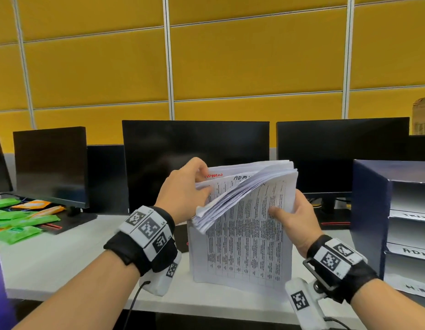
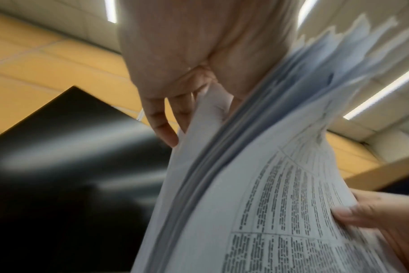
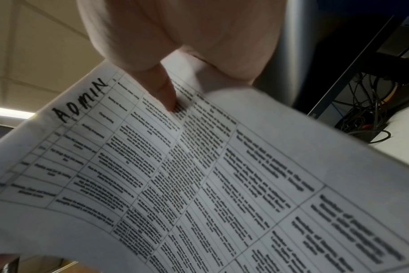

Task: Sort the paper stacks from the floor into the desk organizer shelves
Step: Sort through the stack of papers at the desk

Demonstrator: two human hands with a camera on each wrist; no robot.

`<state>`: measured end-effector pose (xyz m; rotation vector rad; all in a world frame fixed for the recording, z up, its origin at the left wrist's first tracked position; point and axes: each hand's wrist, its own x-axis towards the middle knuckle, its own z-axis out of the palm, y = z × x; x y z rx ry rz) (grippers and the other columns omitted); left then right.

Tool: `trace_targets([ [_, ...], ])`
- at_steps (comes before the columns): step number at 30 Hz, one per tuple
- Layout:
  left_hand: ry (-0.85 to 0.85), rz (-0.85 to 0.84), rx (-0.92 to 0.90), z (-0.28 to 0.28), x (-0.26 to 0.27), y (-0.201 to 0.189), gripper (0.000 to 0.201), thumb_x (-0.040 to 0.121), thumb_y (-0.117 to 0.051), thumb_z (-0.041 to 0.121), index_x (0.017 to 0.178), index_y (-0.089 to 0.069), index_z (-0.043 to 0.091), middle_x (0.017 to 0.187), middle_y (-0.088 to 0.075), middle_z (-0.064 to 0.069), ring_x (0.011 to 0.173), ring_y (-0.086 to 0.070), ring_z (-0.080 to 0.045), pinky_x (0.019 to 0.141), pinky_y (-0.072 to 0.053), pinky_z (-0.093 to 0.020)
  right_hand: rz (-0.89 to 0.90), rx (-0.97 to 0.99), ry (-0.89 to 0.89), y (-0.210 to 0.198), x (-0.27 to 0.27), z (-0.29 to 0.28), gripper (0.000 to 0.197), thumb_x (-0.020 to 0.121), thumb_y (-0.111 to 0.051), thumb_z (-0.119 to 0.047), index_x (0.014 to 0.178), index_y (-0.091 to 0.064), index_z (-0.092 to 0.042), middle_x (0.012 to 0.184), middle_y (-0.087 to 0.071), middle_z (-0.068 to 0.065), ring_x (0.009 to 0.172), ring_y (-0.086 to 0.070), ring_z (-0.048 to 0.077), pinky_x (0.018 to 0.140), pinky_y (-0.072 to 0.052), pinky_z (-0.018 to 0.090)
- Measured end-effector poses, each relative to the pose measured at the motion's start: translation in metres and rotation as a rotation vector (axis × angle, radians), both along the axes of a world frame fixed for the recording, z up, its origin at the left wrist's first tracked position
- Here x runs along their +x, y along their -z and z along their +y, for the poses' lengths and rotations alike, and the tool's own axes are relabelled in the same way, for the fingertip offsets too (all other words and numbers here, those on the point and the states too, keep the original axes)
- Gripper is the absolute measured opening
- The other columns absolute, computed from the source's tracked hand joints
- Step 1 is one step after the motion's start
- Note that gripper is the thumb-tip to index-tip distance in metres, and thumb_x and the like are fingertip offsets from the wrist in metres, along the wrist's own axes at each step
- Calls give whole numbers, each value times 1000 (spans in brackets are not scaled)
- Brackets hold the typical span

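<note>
A thick stack of printed paper (image 1: 245, 239) stands on its lower edge on the white desk (image 1: 64, 263); its sheets carry tables and handwritten "ADMIN" at the top. My left hand (image 1: 190, 194) grips the top left corner and bends a sheaf of sheets (image 2: 234, 147) forward and down. My right hand (image 1: 295, 210) holds the right edge, thumb (image 3: 166, 92) pressed on the front page (image 3: 199, 184). The dark blue desk organizer (image 1: 371, 217) stands at the right, its white shelves labelled "ADM..." (image 1: 416, 252) and "H.R" (image 1: 415, 288).
Three dark monitors (image 1: 194, 151) line the back of the desk before a yellow partition wall. Green and orange packets (image 1: 18, 222) lie at the far left. Cables (image 3: 362, 118) hang behind the organizer.
</note>
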<state>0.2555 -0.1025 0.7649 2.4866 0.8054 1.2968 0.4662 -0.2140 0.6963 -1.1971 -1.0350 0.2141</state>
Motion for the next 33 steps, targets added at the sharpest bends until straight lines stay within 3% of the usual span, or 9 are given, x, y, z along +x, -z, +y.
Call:
trace_targets([
  [3, 51, -172, -148, 7, -1, 5, 27, 81, -77, 19, 94, -53, 22, 98, -64, 11, 87, -64, -5, 64, -52, -16, 15, -22, 3, 2, 2, 1, 33, 86, -62, 1, 99, -53, -28, 104, -66, 2, 97, -65, 16, 74, -53, 30],
  [6, 143, -413, -366, 9, -2, 17, 23, 80, -77, 16, 92, -58, 11, 91, -71, 4, 76, -70, -7, 59, -57, -22, 33, -47, 4, 3, 4, 1, 30, 87, -62, -4, 100, -55, -30, 105, -66, 0, 97, -65, 15, 76, -53, 32],
  [9, 213, -563, -496, 9, 3, 33, 12, 84, -72, 19, 94, -67, 16, 92, -75, 1, 82, -72, -12, 67, -58, -27, 40, -69, 0, 4, 4, 1, 28, 88, -61, -5, 102, -56, -29, 105, -67, -1, 97, -65, 15, 76, -53, 32],
  [13, 260, -499, -625, 16, 15, 42, 23, 89, -67, 17, 112, -69, 15, 99, -75, 1, 92, -71, -16, 81, -58, -36, 31, -86, -4, 3, 4, -2, 23, 89, -60, -6, 99, -58, -27, 101, -68, -2, 94, -66, 13, 71, -53, 28],
  [19, 50, -718, -604, 46, 7, 47, 21, 90, -67, 16, 111, -70, 15, 95, -72, 4, 97, -67, -20, 88, -55, -41, 30, -96, 56, 0, 4, -3, 23, 91, -58, -5, 99, -59, -27, 99, -68, -4, 91, -66, 11, 69, -52, 26],
  [22, -42, -805, -605, 58, -9, 50, 21, 92, -65, 19, 111, -68, 14, 98, -69, -2, 100, -65, -27, 92, -52, -48, 77, -76, 156, 0, 7, -2, 22, 91, -58, -6, 101, -59, -25, 100, -67, -4, 91, -64, 12, 75, -54, 33],
  [27, -133, -876, -586, 71, -44, 51, 21, 91, -66, 19, 110, -67, 10, 89, -67, -5, 90, -66, -28, 86, -53, -42, 172, -75, 358, 0, 15, 3, 28, 92, -57, -5, 117, -59, -17, 115, -65, 5, 106, -61, 25, 90, -52, 48],
  [30, -131, -851, -545, 68, -58, 51, 15, 93, -63, 16, 107, -63, 16, 80, -62, 4, 76, -61, -16, 78, -48, -36, 195, -74, 457, -1, 17, 4, 26, 92, -55, -5, 116, -60, -15, 117, -64, 8, 108, -60, 28, 88, -51, 43],
  [33, -111, -812, -514, 64, -65, 54, 17, 93, -62, 14, 110, -64, 15, 86, -64, 0, 73, -60, -12, 75, -47, -34, 171, -88, 533, -3, 17, 5, 26, 92, -56, -5, 116, -61, -13, 117, -64, 10, 106, -60, 29, 81, -46, 35],
])
